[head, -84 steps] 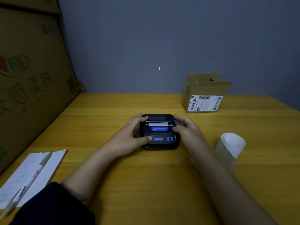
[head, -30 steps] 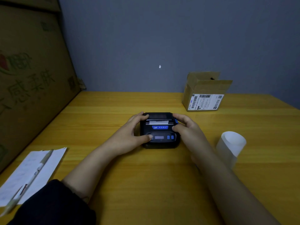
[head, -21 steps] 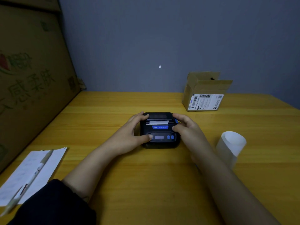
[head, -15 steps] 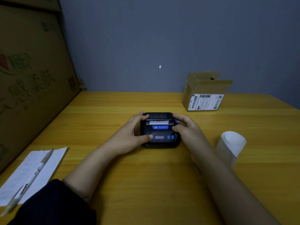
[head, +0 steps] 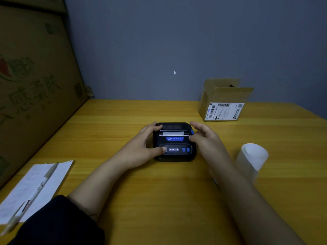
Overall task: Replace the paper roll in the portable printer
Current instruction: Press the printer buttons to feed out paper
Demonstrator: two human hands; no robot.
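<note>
At the far left of the frame a big cardboard carton (head: 35, 82) leaned against the wall, and below it, in the lower left, a sheet of paper (head: 33, 188) lay on the yellow table (head: 141, 200) with a pen (head: 33, 195) resting across it. None of these had shifted since the earlier frames.

Near the middle of the frame the black printer (head: 174, 141) sat flat on the table, lid down, with a short white strip of paper (head: 173, 133) poking from its slot. The left hand (head: 141, 147) was clasped around the printer's left side, fingers curled over the top left corner and the thumb pressed on the front panel just left of the small display (head: 174, 149). That display was lit, which was the clearest change from half a second before, when it looked dimmer.

The right hand (head: 205, 138) had loosened. Earlier its fingers had wrapped the printer's right edge; now they were spread and lifted, the hand released and hovering just beside the right side near the blue latch (head: 192, 132), touching little if anything.

To the right, well apart from the printer, a loose curl of white paper roll (head: 253, 160) stood on the table. In the upper right a small opened box (head: 223, 101) with a shipping label sat by the wall, unmoved.
</note>
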